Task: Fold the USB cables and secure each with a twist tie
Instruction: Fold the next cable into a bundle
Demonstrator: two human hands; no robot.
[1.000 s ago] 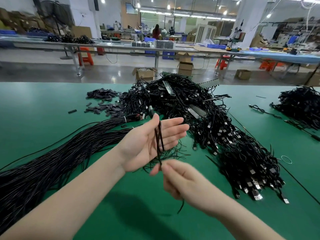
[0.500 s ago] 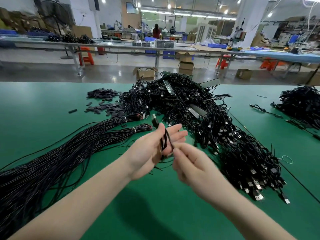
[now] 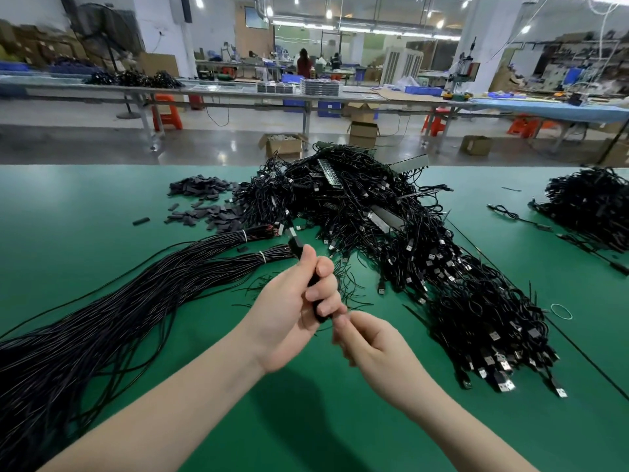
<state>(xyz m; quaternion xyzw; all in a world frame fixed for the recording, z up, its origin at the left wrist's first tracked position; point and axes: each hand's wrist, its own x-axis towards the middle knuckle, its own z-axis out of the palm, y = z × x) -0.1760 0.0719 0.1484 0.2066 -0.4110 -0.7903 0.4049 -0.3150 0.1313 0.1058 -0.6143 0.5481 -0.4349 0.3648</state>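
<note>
My left hand (image 3: 299, 308) grips a folded black USB cable (image 3: 295, 244) upright above the green table (image 3: 102, 206); the plug end sticks out past my thumb and the lower end shows below my fingers. My right hand (image 3: 371, 342) sits just below and to the right, fingers curled, fingertips meeting the cable's lower end; what they pinch is blurred. Loose black twist ties (image 3: 343, 284) lie scattered on the table behind my hands.
Long bundles of unfolded black cables (image 3: 102, 301) stretch to the left. A big heap of folded cables (image 3: 408, 233) fills the centre and right. Another heap (image 3: 592, 206) lies far right. Small black sleeves (image 3: 204, 202) sit at the back left. A thin ring (image 3: 561, 311) lies to the right.
My left hand went from an open palm with the cable across it to fingers curled round the folded cable. My right hand rose to the cable, then dropped to its lower end.
</note>
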